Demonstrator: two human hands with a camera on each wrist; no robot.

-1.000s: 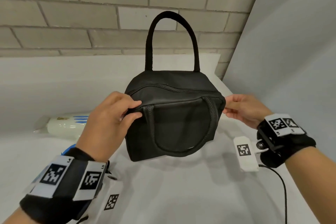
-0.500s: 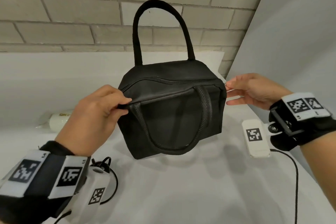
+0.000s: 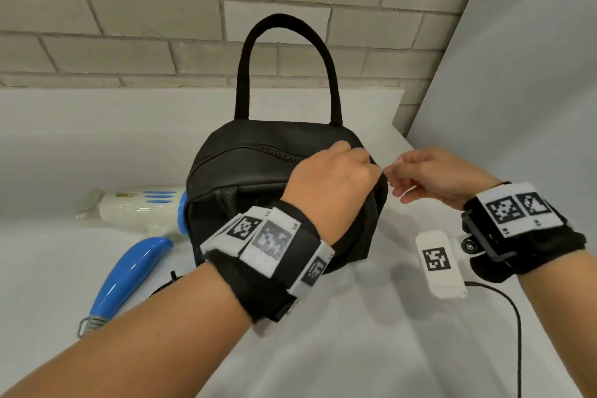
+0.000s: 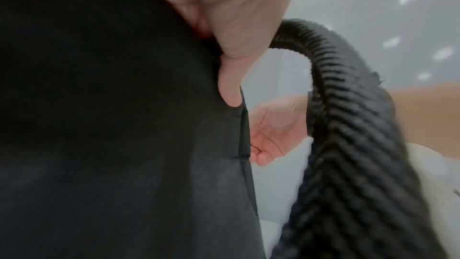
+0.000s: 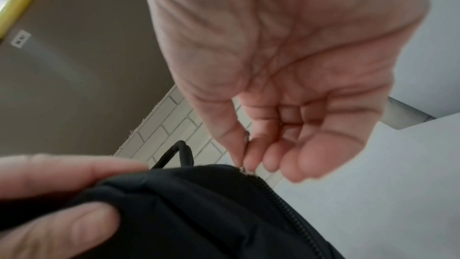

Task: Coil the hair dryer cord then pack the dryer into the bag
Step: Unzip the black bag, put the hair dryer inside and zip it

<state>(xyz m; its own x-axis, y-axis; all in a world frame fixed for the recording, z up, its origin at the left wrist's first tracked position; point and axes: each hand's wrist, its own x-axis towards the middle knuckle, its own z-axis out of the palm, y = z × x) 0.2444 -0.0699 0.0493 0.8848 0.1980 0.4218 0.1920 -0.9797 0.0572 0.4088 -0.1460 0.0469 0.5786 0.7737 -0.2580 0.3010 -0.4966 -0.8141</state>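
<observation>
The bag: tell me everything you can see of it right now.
The bag is black fabric, boxy and upright on the white table by the brick wall. One handle stands up; the other, of ribbed webbing, hangs down the near side. Its top zipper looks shut. The left hand grips the right top corner; the right hand pinches what looks like the zipper pull there. The hair dryer lies at its left.

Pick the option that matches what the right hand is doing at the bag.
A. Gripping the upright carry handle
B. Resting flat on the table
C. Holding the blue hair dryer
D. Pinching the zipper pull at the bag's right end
D: the right hand pinches the small metal zipper pull between thumb and forefinger at the end of the bag, whose zipper is shut.
</observation>
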